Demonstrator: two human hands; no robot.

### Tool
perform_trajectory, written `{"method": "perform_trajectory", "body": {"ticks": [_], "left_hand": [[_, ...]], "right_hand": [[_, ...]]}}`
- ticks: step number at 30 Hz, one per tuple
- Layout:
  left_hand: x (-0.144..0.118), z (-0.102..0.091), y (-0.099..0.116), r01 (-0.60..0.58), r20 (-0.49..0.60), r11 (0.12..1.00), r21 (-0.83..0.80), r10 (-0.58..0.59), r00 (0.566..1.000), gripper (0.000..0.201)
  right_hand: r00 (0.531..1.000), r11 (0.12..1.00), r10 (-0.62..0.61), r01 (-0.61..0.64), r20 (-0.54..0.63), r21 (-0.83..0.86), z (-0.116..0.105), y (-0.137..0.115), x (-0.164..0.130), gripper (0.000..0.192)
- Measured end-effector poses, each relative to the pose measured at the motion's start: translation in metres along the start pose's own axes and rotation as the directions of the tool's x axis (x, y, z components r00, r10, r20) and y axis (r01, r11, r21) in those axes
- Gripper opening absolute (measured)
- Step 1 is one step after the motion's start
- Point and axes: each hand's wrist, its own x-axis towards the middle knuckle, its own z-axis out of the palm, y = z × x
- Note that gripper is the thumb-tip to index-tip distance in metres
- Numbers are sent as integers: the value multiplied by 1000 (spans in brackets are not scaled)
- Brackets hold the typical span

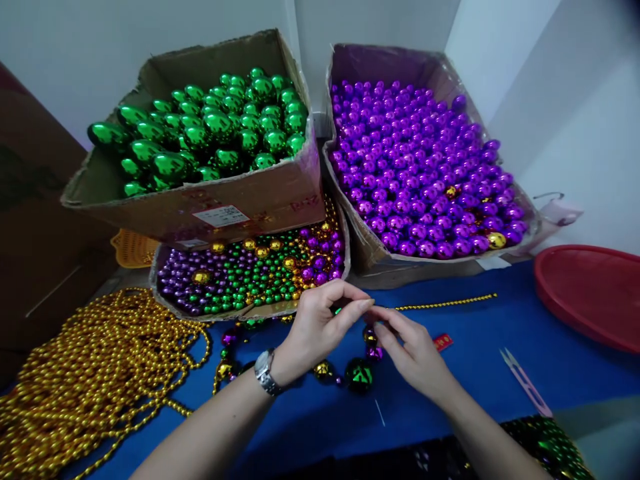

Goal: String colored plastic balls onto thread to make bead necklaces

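My left hand (pixel 325 320), with a metal watch (pixel 267 371) on its wrist, is closed in a pinch in front of the boxes. Its fingertips meet those of my right hand (pixel 410 347), also pinched. A necklace of mixed beads (pixel 359 375) in green, gold and purple runs behind my left forearm and up to my right fingertips. Whatever lies between the left fingertips is too small to make out. Just beyond my right hand, a thin gold bead strand (pixel 445 303) lies on the blue table cover (pixel 425 427).
Behind stand a box of green beads (pixel 215 127), a box of purple beads (pixel 420 167) and a low box of mixed beads (pixel 250 280). Gold bead strands (pixel 100 373) heap at left. Pink thread snips (pixel 526 383) and a red basin (pixel 590 293) lie at right.
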Motion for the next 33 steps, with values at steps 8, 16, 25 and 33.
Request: {"method": "perform_trajectory", "body": {"ticks": [8,16,25,33], "left_hand": [[0,9,-2,30,-58,997,-66,-34,998,9],[7,18,-6,69,-71,982,-174,-83,994,13],[-63,62,-69,-63,413,861,504,-176,894,70],[-76,25,-84,-295,544,616,731,-264,796,10]], "right_hand": [[998,996,-34,38,52,-81,4,13,-5,15],[1000,998,13,-14,-18,-58,-2,17,-7,15],[939,958,255,-213,-230,191,-12,39,-10,22],[794,893,407,-243,-452,378,-38,87,-14,30]]}}
